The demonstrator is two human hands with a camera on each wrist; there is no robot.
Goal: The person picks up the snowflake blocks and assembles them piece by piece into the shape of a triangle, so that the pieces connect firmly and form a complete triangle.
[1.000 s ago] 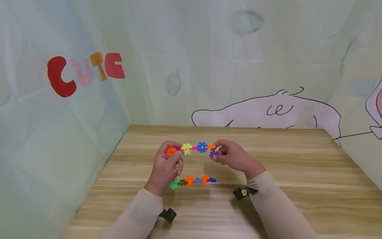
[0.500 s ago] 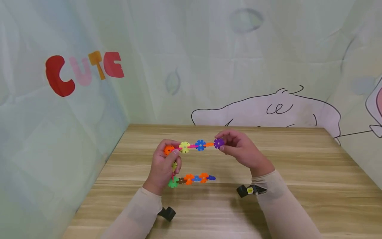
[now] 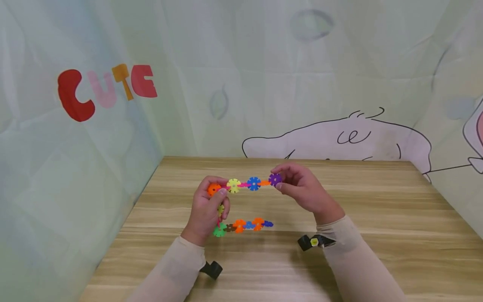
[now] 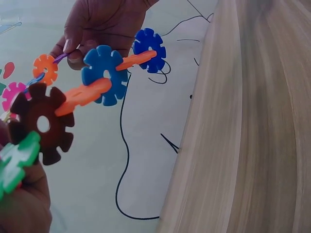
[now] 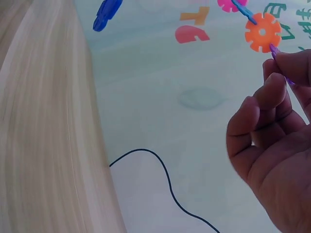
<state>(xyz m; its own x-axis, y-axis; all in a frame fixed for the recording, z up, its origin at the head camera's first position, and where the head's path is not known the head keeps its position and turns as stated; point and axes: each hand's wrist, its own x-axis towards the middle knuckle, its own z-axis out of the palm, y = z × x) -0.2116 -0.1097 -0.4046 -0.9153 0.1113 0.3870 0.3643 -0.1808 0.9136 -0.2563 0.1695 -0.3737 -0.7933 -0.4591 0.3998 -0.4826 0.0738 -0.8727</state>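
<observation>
A chain of notched plastic snowflake discs bends into a sideways U between the hands. My left hand grips its left corner, thumb over a pink piece beside an orange disc. Along the upper row run a yellow disc, a pink one edge-on, a blue disc and an edge-on orange one. At that row's right end my right hand pinches a purple disc between thumb and fingers; in the right wrist view it meets the orange disc's edge. The lower row runs from a green disc to a dark blue disc.
The wood-grain table lies under both hands. A printed cloth backdrop with "CUTE" lettering stands along the left and back edges. Each wrist carries a small black camera, such as the left one.
My right hand has lifted the purple disc from below the upper row to its right end, where it now meets the orange disc. The left hand keeps its grip, almost still.
</observation>
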